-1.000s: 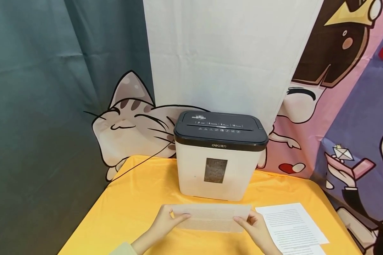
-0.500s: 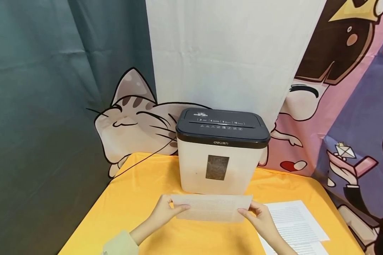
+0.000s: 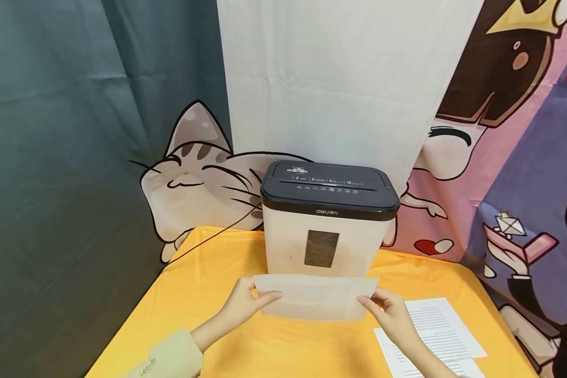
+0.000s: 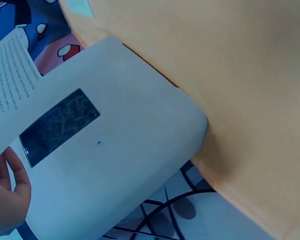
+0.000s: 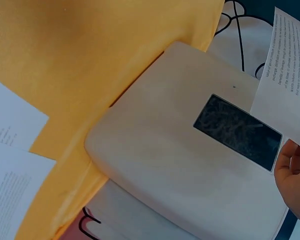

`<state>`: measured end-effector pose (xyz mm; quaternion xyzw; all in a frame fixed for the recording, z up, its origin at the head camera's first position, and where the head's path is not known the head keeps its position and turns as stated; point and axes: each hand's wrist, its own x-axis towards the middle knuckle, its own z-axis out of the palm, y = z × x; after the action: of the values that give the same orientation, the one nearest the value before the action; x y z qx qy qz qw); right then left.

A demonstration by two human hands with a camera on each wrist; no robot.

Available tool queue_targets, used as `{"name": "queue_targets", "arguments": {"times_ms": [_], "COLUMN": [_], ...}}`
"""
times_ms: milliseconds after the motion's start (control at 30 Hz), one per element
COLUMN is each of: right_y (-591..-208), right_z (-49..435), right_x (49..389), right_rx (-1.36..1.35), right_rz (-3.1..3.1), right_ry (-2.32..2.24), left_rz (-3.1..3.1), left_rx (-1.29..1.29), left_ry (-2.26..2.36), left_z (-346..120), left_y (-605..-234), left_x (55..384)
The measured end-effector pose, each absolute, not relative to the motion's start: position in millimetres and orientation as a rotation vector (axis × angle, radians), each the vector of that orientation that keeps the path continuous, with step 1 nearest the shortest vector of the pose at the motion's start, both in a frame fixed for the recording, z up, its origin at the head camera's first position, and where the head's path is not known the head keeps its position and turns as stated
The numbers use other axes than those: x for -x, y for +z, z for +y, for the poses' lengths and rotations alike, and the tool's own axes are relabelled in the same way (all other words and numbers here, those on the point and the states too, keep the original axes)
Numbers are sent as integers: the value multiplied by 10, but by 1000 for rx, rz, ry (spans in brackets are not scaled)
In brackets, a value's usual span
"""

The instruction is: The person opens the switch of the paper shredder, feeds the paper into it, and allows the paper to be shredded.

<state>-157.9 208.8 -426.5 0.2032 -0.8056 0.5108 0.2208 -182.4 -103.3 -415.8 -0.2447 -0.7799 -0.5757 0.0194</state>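
**A:** so what's each grip doing?

**B:** left hand (image 3: 240,304) and right hand (image 3: 388,312) both pinch the printed sheet (image 3: 315,297) by its side edges, held up off the desk (image 3: 208,273).

**A:** and around it?

**B:** sheet's right in front of the shredder (image 3: 328,226), just below its window. More printed pages (image 3: 434,336) lie on the yellow cloth by the right hand.

I see a shredder (image 3: 329,223) standing at the table's (image 3: 208,273) back edge, middle. Two printed sheets (image 3: 430,336) lie overlapped near its front right corner. Cartoon cat backdrop (image 3: 193,178) hangs behind.
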Motion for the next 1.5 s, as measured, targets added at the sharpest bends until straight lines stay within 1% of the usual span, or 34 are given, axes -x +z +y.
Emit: {"name": "queue_targets", "arguments": {"times_ms": [200, 367, 833, 1000, 1367, 1500], "right_y": [-4139, -4027, -3785, -3730, -3576, -3507], "right_z": [2129, 2164, 2239, 2247, 2266, 2275], "right_x": [1585, 1586, 1666, 1710, 1824, 1880], "right_rx": [-490, -483, -561, -586, -517, -535], "right_rz": [-2270, -2287, -2261, -2222, -2207, -2200], "right_ry": [1378, 1311, 1210, 1115, 1043, 977], "left_rz": [-2456, -2437, -2443, -2424, -2352, -2314], "left_rx": [757, 847, 783, 828, 802, 814], "left_ry": [-1666, -1648, -1491, -1498, -1500, -1467], "left_z": [-1037, -1034, -1047, -1036, -998, -1006], "left_y": [-3946, -3828, -3644, -3576, -3377, -3326], "left_x": [1895, 1932, 2005, 2056, 2152, 2187]}}
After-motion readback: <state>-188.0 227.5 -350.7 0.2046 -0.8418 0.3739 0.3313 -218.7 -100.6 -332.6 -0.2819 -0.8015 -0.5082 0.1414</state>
